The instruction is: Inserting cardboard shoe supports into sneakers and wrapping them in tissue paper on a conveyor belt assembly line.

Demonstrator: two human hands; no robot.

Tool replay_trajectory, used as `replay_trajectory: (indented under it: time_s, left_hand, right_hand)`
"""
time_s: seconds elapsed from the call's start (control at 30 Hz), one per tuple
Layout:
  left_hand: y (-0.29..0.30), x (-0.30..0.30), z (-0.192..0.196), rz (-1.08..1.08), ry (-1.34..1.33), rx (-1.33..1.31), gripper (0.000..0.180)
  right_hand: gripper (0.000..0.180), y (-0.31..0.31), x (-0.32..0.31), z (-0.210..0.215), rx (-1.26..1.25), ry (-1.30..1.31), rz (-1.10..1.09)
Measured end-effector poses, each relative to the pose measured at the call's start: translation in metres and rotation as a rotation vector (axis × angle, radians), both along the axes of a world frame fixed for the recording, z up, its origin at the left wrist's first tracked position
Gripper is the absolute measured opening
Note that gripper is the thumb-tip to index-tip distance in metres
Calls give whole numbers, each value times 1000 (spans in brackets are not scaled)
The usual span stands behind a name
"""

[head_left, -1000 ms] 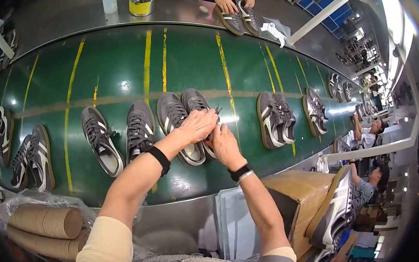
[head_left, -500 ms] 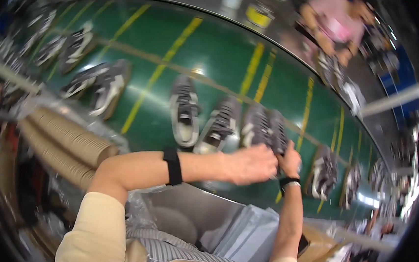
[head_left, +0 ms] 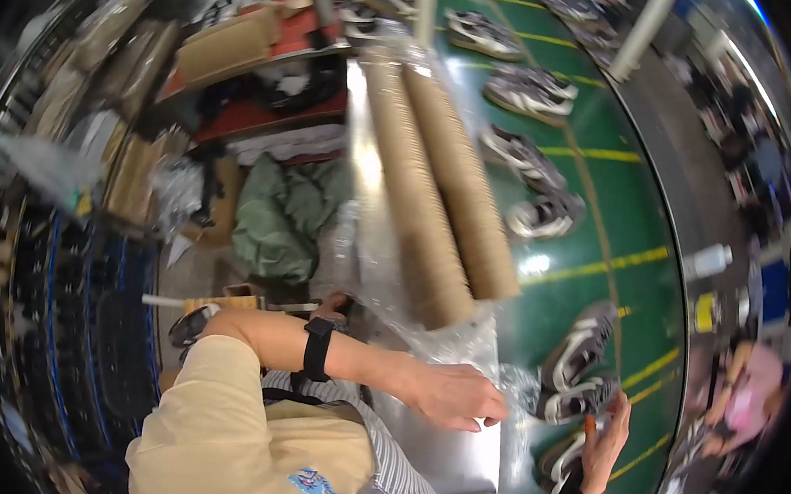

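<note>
My left hand (head_left: 458,398) hangs over the metal ledge (head_left: 468,446), just below the ends of two long stacks of brown ribbed card pieces (head_left: 421,212). Its fingers are curled in, and whatever they may hold is hidden. Beyond it, at the green belt, my right hand (head_left: 605,440) has its fingers stretched out and apart. It is beside a grey and white sneaker (head_left: 561,460), partly covered by that hand. Two more grey sneakers lie just above: one tilted (head_left: 581,347), the other on its side (head_left: 577,401).
Clear plastic wrap (head_left: 519,387) lies around the stacks and ledge. More sneakers (head_left: 528,92) sit along the green belt (head_left: 594,202) with yellow lines. A green cloth bundle (head_left: 276,224) and shelves with cartons (head_left: 230,44) stand left. A person in pink (head_left: 755,396) works across the belt.
My view has swung left, bringing the brown stacks and shelves to the middle. My hands have come apart; the right hand has left the pair of sneakers it was at and opened.
</note>
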State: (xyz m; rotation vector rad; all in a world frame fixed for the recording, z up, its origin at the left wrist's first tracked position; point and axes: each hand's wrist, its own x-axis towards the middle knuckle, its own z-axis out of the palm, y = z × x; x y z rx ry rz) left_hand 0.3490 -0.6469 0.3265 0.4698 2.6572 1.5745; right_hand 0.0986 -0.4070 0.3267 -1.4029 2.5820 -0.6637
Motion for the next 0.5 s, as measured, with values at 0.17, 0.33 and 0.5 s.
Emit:
replay_trajectory:
  time_s: [0.17, 0.33, 0.5]
  left_hand:
    - [-74, 114, -25, 446, -117, -12, 17]
    - [-161, 253, -118, 1003, -336, 20, 16]
    - [-226, 322, -186, 1356, -357, 825, 9]
  right_hand:
    - [58, -125, 59, 43, -43, 40, 268]
    - [51, -233, 118, 71, -17, 171, 508]
    - [49, -331, 187, 94, 83, 299, 580]
